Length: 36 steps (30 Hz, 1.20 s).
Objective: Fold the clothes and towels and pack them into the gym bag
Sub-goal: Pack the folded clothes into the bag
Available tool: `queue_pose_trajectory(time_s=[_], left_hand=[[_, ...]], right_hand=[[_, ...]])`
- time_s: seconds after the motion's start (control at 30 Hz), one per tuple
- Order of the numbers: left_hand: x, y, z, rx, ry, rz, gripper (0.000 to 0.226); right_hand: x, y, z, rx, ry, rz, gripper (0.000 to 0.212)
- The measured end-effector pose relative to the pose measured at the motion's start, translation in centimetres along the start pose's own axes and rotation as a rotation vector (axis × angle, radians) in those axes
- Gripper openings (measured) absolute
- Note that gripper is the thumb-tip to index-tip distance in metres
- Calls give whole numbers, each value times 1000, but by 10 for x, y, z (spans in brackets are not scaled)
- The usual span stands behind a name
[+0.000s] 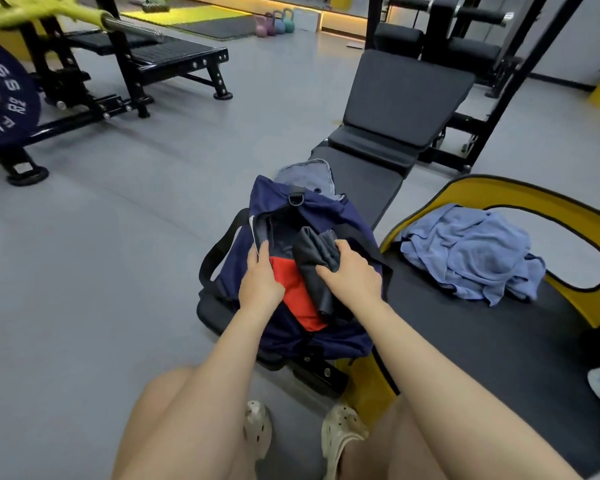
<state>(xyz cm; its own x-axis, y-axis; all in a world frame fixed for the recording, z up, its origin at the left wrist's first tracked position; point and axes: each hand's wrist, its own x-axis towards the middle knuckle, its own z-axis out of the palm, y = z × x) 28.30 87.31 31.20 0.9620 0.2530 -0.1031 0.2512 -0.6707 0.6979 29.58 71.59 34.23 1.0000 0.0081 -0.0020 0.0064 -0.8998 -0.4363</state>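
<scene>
Fingers of right hand [349, 276] curled round dark garment [317, 261], left hand [261, 276] grips gym bag [340, 216] rim.

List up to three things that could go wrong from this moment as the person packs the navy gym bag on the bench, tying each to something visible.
1. The right hand grips a loosely bunched dark grey garment; pushed in like this it may unfold over the red garment.
2. The left hand alone holds the gym bag open; if released, the opening may collapse.
3. The blue towel lies crumpled and unfolded on the yellow-edged mat; it could be overlooked.
</scene>
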Motion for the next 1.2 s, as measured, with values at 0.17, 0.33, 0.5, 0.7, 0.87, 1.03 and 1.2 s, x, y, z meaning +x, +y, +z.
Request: queue_pose_trajectory(time_s=[0.17,0.33,0.5,0.7,0.87,1.03,1.2], left_hand=[[-5,-8,-13,-58,-84,20,85],[-7,-12,-17,-43,-115,33,89],[-14,-14,-12,-97,-137,11,92],[-17,-15,-11,-120,-204,25,101],[-13,-13,-13,-172,-242,22,100],[-14,-12,-17,-203,-255,-2,99],[-14,-7,-20,-170,-268,21,98]], right_hand=[[4,-5,26,-224,21,11,64],[5,-6,39,-437,308,-249,52],[2,-11,37,-456,170,-329,42],[7,-19,34,82,-86,-71,27],[12,-32,32,104,-220,-151,33],[14,-26,27,314,-435,-110,38],[20,-14,41,-51,-386,-282,40]])
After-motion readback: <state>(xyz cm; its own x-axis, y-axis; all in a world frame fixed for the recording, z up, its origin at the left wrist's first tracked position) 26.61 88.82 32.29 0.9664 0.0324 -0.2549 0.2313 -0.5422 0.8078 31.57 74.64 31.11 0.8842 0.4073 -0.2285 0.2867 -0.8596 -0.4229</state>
